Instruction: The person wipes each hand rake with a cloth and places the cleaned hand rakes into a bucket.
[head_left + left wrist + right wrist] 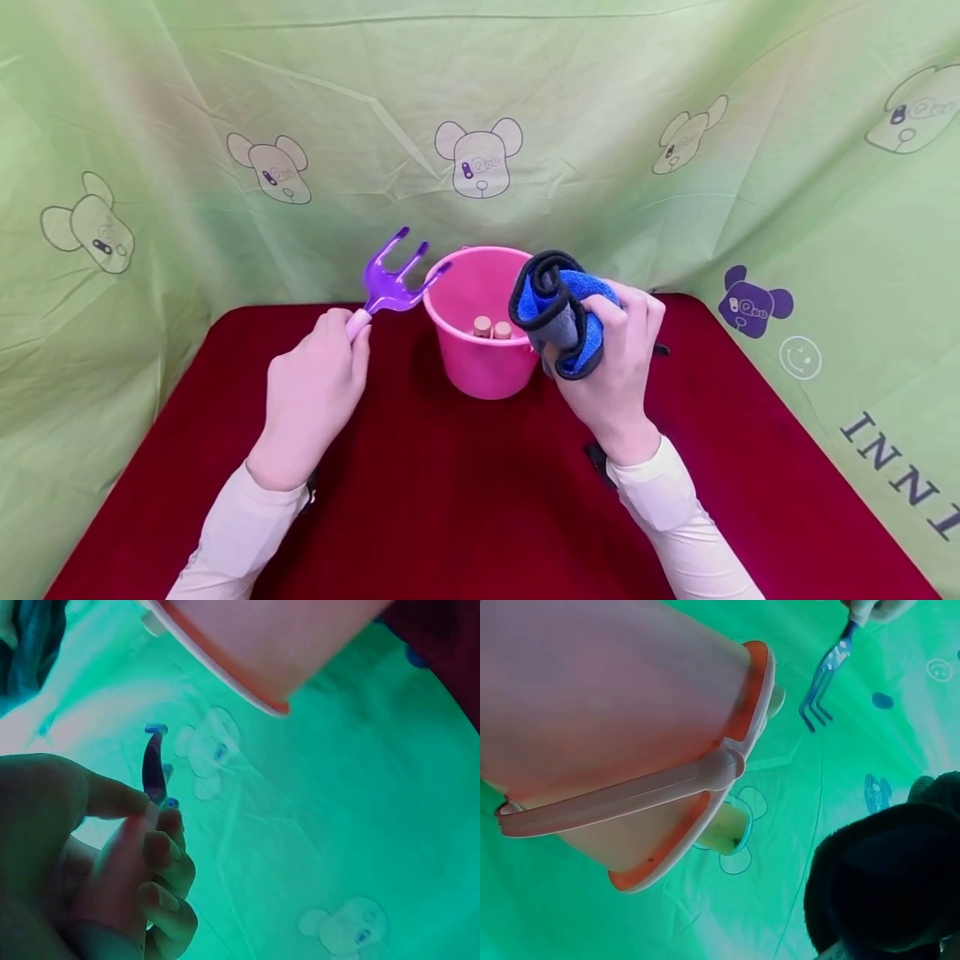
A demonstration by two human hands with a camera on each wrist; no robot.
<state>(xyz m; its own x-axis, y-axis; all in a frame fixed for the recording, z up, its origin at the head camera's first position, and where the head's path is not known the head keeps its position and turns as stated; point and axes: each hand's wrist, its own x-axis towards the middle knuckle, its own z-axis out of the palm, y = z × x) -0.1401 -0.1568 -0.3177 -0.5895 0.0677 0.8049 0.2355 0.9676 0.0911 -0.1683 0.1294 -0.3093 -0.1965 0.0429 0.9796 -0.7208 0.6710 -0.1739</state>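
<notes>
My left hand (311,396) grips the pink handle of a purple toy garden fork (390,290), its three prongs pointing up and right, near the left rim of a pink bucket (487,371). In the left wrist view, fingers and thumb wrap the fork's handle (120,862). My right hand (618,367) holds a rolled blue and grey towel (555,325) with black edging, beside the bucket's right rim. In the right wrist view the towel (885,877) looks dark. Two round wooden ends (482,327) show inside the bucket; what they belong to is hidden.
The bucket stands on a table with a dark red cloth (450,500). Its carrying handle (622,799) hangs at the side in the right wrist view. A green curtain (360,108) printed with bear heads surrounds the table's back and sides. A small black strap end (660,350) shows behind the right hand.
</notes>
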